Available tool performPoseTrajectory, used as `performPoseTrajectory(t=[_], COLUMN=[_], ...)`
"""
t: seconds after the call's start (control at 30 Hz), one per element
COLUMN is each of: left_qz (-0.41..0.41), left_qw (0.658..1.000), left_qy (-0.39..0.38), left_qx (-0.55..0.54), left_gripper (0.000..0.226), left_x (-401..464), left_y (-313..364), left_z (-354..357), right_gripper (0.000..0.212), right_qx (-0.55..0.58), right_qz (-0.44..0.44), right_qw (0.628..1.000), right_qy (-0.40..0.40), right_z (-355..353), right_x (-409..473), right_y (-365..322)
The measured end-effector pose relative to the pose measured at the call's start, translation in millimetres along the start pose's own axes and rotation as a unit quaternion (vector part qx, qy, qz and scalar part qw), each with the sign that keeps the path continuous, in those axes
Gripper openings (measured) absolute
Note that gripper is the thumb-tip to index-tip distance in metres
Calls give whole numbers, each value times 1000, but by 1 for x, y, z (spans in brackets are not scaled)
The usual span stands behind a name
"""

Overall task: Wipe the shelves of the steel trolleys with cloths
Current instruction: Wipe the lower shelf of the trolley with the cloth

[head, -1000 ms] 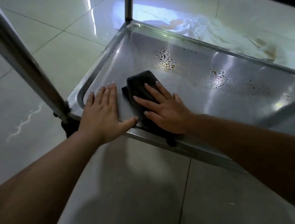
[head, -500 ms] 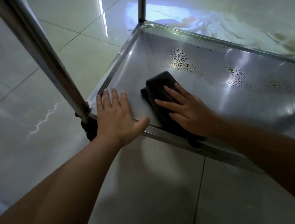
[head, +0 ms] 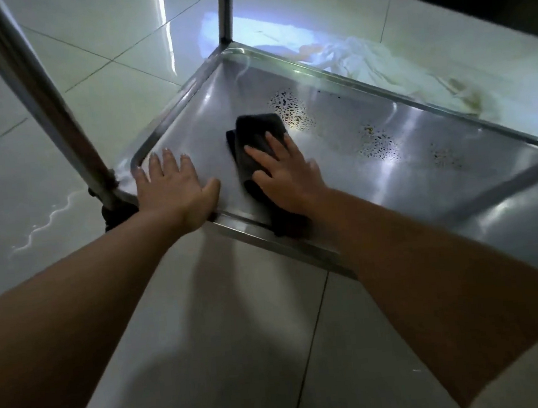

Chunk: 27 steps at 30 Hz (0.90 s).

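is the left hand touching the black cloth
Apart. In the head view the left hand lies flat on the steel shelf, and a strip of bare steel shows between its thumb and the black cloth under the right hand.

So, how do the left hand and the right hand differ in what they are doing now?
The left hand lies flat on the bare steel trolley shelf near its corner; the right hand presses on the folded black cloth. Both have straight fingers.

Open shelf [head: 338, 152] stretches rightward; corner posts [head: 41, 103] and raised rim [head: 187, 103] hem the left.
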<state>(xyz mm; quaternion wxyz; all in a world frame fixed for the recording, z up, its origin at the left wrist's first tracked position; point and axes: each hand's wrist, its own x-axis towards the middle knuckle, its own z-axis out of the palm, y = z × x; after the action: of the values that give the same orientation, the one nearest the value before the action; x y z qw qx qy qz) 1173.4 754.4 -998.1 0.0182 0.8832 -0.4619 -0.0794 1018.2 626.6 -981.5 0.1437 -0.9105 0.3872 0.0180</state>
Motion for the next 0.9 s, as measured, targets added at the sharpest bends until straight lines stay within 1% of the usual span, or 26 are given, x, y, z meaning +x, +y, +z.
performPoseTrajectory(t=[0.07,0.13,0.2,0.27,0.33,0.43,0.5,0.57,0.6,0.7,0.8,0.9], left_qz=[6,40,67,77,84,88,85,82,81,75,65,67], left_qw=[999,999,998,997,996,996,995,995,995,996,996,996], left_qy=[-14,-18,0,17,21,15,12,16,19,18,25,20], left_qx=[-31,-31,-19,-3,10,-15,-42,-52,-53,-50,-48,-51], left_gripper=[85,91,96,97,96,101,102,101,100,99,96,92], left_x=[-1,-3,-8,-11,-13,-13,-13,-13,-13,-12,-12,-11], left_y=[20,42,57,64,67,68,67,65,65,65,66,66], left_z=[-3,-2,3,10,15,16,15,15,16,17,19,20], right_gripper=[53,53,57,54,52,53,53,53,53,57,61,62], right_qx=[-11,-20,-19,-8,3,12,2,-22,-15,-5,18,14], right_qz=[34,76,131,194,253,298,278,210,184,117,34,-10], right_qw=[999,996,989,977,962,949,958,977,983,993,999,1000], right_qy=[30,47,60,84,103,99,74,25,9,-16,-22,-7], right_z=[-5,-9,-13,-18,-19,-17,-18,-22,-25,-21,-8,-9], right_x=[-24,-51,-78,-100,-109,-94,-74,-49,-34,14,42,47], right_y=[34,69,104,132,146,134,122,108,99,54,10,17])
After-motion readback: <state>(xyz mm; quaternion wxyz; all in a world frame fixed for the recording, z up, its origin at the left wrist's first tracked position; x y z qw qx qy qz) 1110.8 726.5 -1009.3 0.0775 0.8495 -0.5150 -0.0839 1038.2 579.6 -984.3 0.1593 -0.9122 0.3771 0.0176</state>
